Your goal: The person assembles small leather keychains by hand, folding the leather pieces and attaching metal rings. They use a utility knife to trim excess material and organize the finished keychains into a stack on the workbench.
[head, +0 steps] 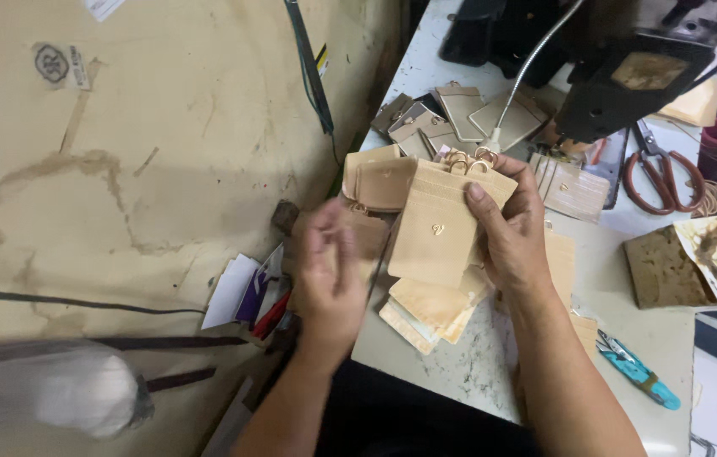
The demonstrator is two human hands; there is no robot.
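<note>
Several tan leather card holders with metal rings (447,216) sit stacked in the right hand (507,241), thumb pressed on the top piece – held above the desk (494,364) edge. The left hand (329,271) (blurred) is curled beside them; whether it pinches anything I cannot tell. Sorting looks under way – next likely calls for peeling one holder off.

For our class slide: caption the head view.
Right hand holds tan card holders; blurred left hand beside them.
</note>
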